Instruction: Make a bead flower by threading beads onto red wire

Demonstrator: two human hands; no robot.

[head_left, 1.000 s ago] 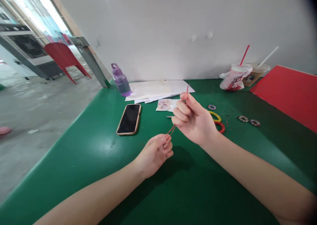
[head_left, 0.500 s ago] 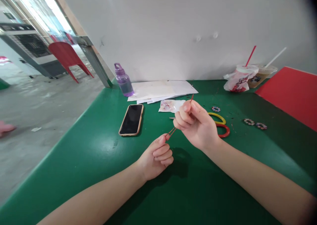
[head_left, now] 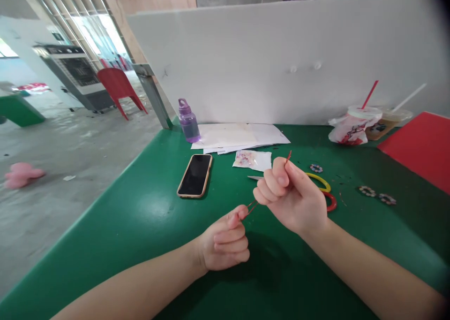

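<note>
A thin red cord [head_left: 252,208] runs doubled between my two hands above the green table. My left hand [head_left: 227,240] pinches its lower end between thumb and forefinger, the other fingers curled. Higher and to the right, my right hand [head_left: 293,193] grips the upper part, and a short end sticks up past its thumb. Behind the right hand lie scissors [head_left: 318,181] with one yellow and one red handle loop, partly hidden by the hand. A small clear packet of beads [head_left: 251,160] rests just beyond. Beaded rings [head_left: 316,168] lie to the right, two more [head_left: 367,191] farther over.
A phone [head_left: 195,175] lies left of my hands. White papers [head_left: 239,136] and a purple bottle [head_left: 189,123] stand along the white partition [head_left: 246,66]. Two drink cups [head_left: 355,125] and a red board [head_left: 422,146] occupy the right. A red chair [head_left: 117,87] is on the floor.
The view has tilted up and shifted left, so things appear lower and farther right. Both hands still hold the cord; the right hand has moved slightly away from the left.
</note>
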